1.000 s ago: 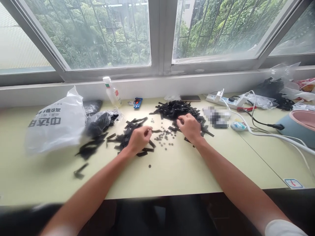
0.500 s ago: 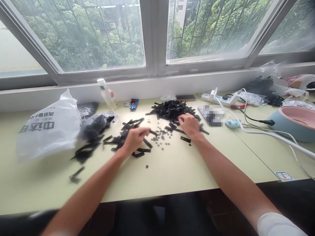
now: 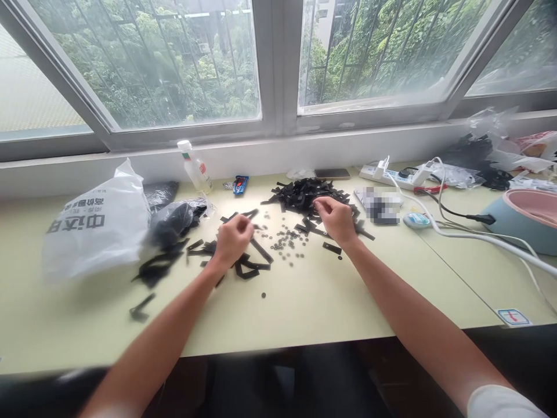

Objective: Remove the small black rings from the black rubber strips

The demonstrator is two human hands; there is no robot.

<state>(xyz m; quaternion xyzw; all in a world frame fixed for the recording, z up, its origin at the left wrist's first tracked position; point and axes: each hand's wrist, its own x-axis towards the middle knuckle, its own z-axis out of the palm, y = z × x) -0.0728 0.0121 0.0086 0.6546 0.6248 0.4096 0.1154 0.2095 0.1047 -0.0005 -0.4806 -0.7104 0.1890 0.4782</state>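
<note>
My left hand [image 3: 235, 239] is curled closed over the near-left pile of black strips [image 3: 252, 268]. Whatever its fingers hold, if anything, is hidden. At the front edge of a larger heap of black strips [image 3: 300, 194], my right hand [image 3: 337, 219] has thumb and fingers pinched together; I cannot make out what is between them. Small dark round rings or discs [image 3: 289, 241] lie scattered on the table between the two hands. A single black strip with a hole [image 3: 332, 248] rests just left of my right wrist, and one lone disc [image 3: 263, 295] sits nearer the front edge.
On the left stand a white plastic bag [image 3: 96, 226], a dark-filled clear bag [image 3: 172, 223] and a bottle [image 3: 195, 171]. A blue packet [image 3: 240, 184] and a phone [image 3: 332, 173] lie at the back. To the right are a power strip [image 3: 394, 176], cables and a blue-pink basin [image 3: 522, 217].
My left hand has drawn back left and slightly away from the discs; the black strip that stuck out by its fingertips no longer shows there. My right hand stays at the large heap.
</note>
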